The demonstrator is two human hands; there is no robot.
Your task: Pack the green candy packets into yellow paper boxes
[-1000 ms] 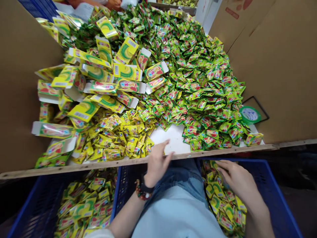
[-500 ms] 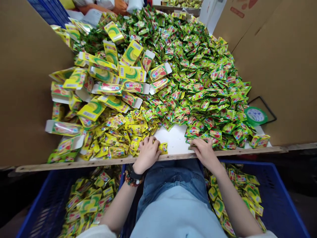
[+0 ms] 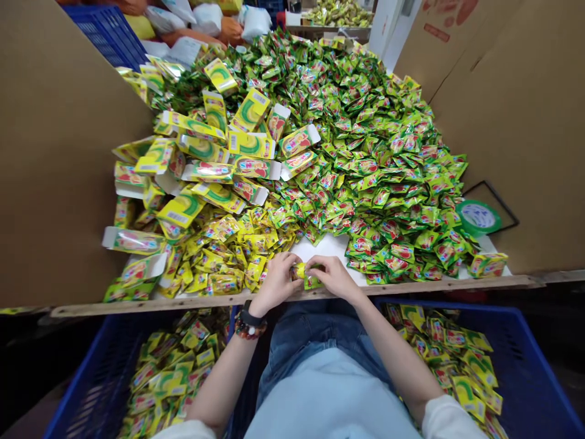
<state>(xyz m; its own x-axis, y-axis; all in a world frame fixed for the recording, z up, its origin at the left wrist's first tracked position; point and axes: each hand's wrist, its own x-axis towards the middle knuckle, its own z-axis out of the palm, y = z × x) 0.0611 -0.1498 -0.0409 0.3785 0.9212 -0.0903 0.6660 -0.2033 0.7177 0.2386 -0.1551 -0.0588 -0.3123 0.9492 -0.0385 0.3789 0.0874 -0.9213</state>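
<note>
nearest in view, a pale blue shirt (image 3: 329, 396) and a denim lap (image 3: 297, 323) sit between the left blue plastic crate (image 3: 77, 396) and the right blue plastic crate (image 3: 532, 360), both filled with loose yellow-green packets. a black wristband (image 3: 250, 317) and a beaded bracelet (image 3: 250, 331) circle the left wrist.

the main change is just beyond the lap, above the wooden edge board (image 3: 411, 286). the left hand (image 3: 276, 283) and right hand (image 3: 336, 277), apart a moment ago, have come together, their fingers curled narrowly around a small yellow-green foil sachet (image 3: 305, 274). the sachet is held between them, mostly hidden by the fingers, so its exact shape cannot be told.

behind the hands lies a bare patch of white tabletop (image 3: 320, 248), with a heap of foil sachets (image 3: 365, 183) spreading right and far. flattened and part-open printed cartons (image 3: 132, 241) lie over its left side. a green roll of tape (image 3: 478, 217) rests near the right cardboard wall (image 3: 521, 134), and the left cardboard wall (image 3: 59, 152) closes the other side. farthest off, a blue crate (image 3: 109, 36) and white bags (image 3: 205, 18) stand by a shelf of more packets (image 3: 338, 15).
</note>
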